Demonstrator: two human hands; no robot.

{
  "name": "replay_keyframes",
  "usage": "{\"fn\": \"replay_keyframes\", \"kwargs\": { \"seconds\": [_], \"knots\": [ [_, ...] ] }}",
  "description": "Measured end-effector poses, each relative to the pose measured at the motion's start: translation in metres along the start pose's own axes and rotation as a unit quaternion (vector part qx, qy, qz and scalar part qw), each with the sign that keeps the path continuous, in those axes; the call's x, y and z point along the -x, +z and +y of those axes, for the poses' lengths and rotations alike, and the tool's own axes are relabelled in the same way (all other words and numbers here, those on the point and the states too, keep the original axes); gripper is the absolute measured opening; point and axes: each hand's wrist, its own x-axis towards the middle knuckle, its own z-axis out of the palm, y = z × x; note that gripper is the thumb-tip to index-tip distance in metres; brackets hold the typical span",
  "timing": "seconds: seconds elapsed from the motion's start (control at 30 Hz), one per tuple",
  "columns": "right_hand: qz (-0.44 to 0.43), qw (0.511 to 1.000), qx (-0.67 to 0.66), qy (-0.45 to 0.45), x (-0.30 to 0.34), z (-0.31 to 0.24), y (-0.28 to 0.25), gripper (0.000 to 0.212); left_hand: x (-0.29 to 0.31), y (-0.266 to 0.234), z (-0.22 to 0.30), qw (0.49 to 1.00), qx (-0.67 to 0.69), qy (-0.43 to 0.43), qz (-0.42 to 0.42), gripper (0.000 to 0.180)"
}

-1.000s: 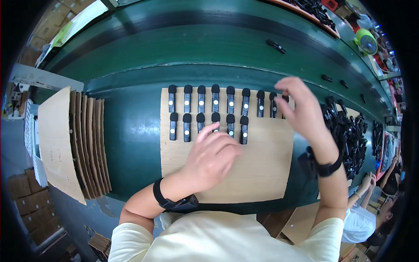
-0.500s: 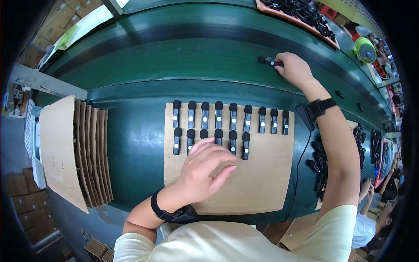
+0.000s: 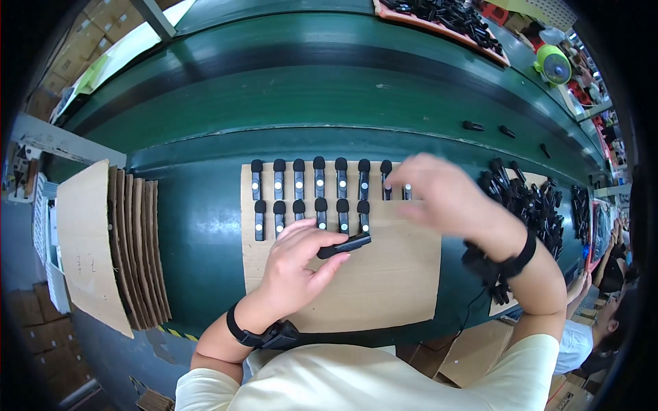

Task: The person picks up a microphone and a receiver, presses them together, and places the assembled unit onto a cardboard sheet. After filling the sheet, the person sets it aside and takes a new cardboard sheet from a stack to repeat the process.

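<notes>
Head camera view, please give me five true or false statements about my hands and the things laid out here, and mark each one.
1. The left hand holds a black microphone. True.
2. The row microphones on the cardboard sheet lie in four rows. False: they lie in two rows.
3. A heap of black items lies to the right of the cardboard sheet. True.
4. The cardboard stack stands to the right of the cardboard sheet. False: it stands to the left.
5. The right hand rests on the heap of black items. False: it is over the upper right part of the cardboard sheet.
</notes>
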Motion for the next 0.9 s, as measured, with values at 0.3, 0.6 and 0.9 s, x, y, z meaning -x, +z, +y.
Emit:
{"fn": "replay_keyframes", "kwargs": {
  "seconds": [0.3,0.6,0.9],
  "knots": [
    [0.078,0.918,0.241,0.304,0.054,0.194,-0.023,0.04,0.01,-0.014,0.004,0.985,0.125,-0.111,0.04,0.025],
    [0.164,0.915,-0.251,0.269,0.037,0.099,-0.008,0.024,0.011,-0.017,0.007,0.974,0.174,-0.141,0.027,0.03],
    [0.176,0.718,-0.629,0.24,0.076,-0.056,0.049,0.024,0.013,-0.017,0.007,0.988,0.147,-0.049,0.021,0.029]
  ]
}}
